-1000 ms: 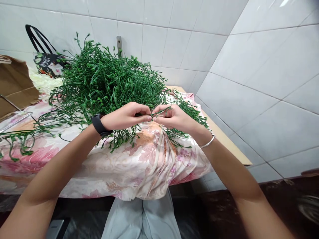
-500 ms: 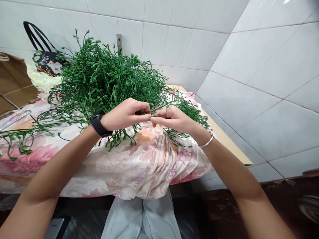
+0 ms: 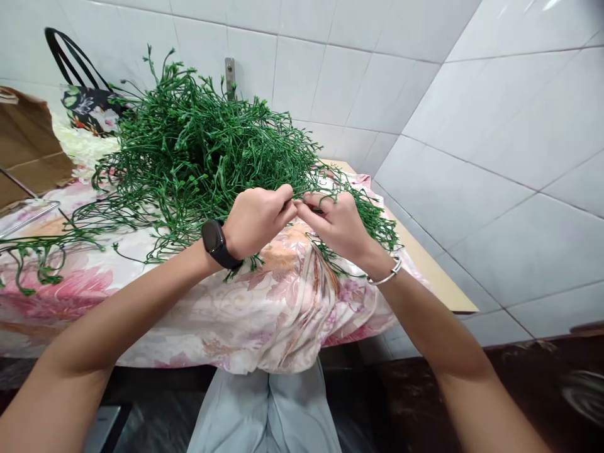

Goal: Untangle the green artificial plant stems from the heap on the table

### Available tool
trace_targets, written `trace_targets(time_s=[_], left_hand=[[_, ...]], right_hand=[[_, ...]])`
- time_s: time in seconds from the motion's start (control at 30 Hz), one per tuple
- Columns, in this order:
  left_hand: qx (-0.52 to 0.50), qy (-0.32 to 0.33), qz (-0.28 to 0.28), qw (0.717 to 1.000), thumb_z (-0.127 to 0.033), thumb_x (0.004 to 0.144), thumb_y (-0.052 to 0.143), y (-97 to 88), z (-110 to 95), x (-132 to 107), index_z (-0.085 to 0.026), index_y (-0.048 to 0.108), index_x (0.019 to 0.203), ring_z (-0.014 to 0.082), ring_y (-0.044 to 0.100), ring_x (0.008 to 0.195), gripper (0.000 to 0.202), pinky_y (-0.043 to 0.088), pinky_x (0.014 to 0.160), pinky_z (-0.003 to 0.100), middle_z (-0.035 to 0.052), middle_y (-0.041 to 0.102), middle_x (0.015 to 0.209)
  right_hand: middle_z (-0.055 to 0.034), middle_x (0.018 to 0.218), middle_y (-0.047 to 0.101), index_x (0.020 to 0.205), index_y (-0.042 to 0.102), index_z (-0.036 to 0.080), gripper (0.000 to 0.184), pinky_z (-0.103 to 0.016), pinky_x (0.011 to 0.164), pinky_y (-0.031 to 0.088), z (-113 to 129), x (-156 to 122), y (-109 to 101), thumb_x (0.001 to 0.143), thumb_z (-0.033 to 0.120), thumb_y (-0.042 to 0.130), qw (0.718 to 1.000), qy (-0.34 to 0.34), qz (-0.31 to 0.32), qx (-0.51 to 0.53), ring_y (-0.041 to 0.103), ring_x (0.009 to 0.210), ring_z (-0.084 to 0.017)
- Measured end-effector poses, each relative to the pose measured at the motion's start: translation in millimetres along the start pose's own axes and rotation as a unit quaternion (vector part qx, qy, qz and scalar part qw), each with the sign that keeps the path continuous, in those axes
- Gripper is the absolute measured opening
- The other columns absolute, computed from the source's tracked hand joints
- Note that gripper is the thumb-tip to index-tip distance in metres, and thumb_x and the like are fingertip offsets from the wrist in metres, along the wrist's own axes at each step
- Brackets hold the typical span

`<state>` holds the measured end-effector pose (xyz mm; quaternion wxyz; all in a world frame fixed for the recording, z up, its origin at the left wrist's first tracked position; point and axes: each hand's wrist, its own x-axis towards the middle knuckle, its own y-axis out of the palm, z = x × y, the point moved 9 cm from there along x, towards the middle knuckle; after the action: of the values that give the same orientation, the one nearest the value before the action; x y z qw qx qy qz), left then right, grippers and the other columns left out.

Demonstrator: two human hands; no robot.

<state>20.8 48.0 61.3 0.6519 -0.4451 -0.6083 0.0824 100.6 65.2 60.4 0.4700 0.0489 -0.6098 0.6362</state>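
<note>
My left hand [image 3: 259, 219], with a black watch on its wrist, and my right hand [image 3: 338, 223], with a silver bangle, meet fingertip to fingertip over the table's front half. Both are closed in a pinch on a thin green artificial plant stem, mostly hidden by the fingers. Right behind them rises a big heap of green artificial stems [image 3: 212, 138] with small forked tips. A smaller bunch of stems [image 3: 380, 223] lies beyond my right hand. Loose stems [image 3: 47, 248] spread along the left of the table.
A flowered cloth [image 3: 212, 327] covers the table, its bare board edge [image 3: 448, 289] showing at right. At left are a brown cardboard piece [image 3: 33, 145], a metal rod frame [image 3: 33, 220], cream flowers [image 3: 92, 148] and a black floral bag [image 3: 94, 107]. Tiled walls [image 3: 495, 126] enclose the back and right.
Both hands have shifted slightly right and their fingers have curled tighter together. My left wrist has turned, so the watch face now shows.
</note>
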Motion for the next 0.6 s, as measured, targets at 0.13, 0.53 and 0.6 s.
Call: trace_targets(time_s=[0.13, 0.53, 0.6], left_hand=[[0.017, -0.034, -0.103, 0.994, -0.022, 0.079, 0.045, -32.6, 18, -2, -0.018, 0.042, 0.058, 0.0075, 0.027, 0.044, 0.022, 0.018, 0.047, 0.026, -0.0034, 0.033, 0.047], [-0.302, -0.092, -0.091, 0.945, -0.031, 0.080, 0.050, -30.6, 52, 7, -0.017, 0.043, 0.053, 0.0064, 0.033, 0.048, 0.031, 0.025, 0.048, 0.025, -0.0030, 0.038, 0.051], [-0.338, -0.099, -0.084, 0.932, -0.027, 0.077, 0.051, -27.4, 51, 8, -0.017, 0.041, 0.050, 0.0064, 0.032, 0.046, 0.031, 0.024, 0.046, 0.025, -0.0028, 0.038, 0.049]], right_hand=[[0.0049, 0.045, 0.026, 0.045, 0.031, 0.017, 0.039, -0.026, 0.049, 0.022, -40, 3, -45, 0.079, 0.017, 0.050, 0.988, 0.068, -0.131, -0.040, 0.025, 0.044, -0.006], [-0.0036, 0.068, 0.056, 0.068, 0.066, 0.016, 0.019, -0.026, 0.060, 0.037, -123, 1, -98, 0.079, 0.018, 0.051, 0.975, 0.207, -0.068, 0.049, 0.048, 0.063, -0.009], [-0.0050, 0.076, 0.061, 0.070, 0.067, 0.018, 0.017, -0.029, 0.064, 0.040, -124, 1, -85, 0.079, 0.024, 0.053, 0.981, 0.195, -0.002, 0.017, 0.052, 0.071, -0.013]])
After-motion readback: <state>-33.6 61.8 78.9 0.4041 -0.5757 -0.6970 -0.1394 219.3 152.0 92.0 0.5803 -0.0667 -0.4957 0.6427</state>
